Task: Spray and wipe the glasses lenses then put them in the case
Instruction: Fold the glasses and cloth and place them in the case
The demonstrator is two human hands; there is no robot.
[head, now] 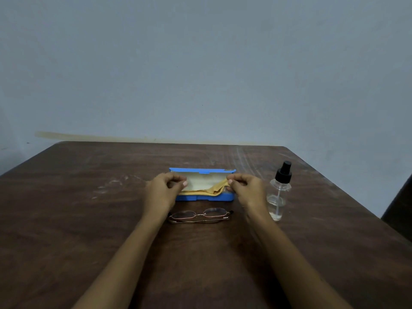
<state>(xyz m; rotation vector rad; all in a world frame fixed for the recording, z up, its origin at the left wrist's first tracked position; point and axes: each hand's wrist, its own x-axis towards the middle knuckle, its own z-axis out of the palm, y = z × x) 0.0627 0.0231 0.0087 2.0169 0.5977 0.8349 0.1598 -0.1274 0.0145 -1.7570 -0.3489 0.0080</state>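
Note:
A blue glasses case (204, 198) stands open at the table's middle, its pale lining facing me. A yellow cloth (214, 189) lies inside and rises toward the right end. My right hand (246, 186) pinches the cloth's raised corner at the case's right end. My left hand (161, 188) is at the left end, fingers curled against the lid; what it grips is unclear. Thin-framed glasses (199, 216) lie folded on the table in front of the case, between my forearms. A clear spray bottle (278, 192) with a black nozzle stands upright to the right of my right hand.
A dark brown wooden table (89, 219) with pale scuff marks carries everything. A grey-blue wall runs behind its far edge. A dark object (399, 210) shows past the table's right edge.

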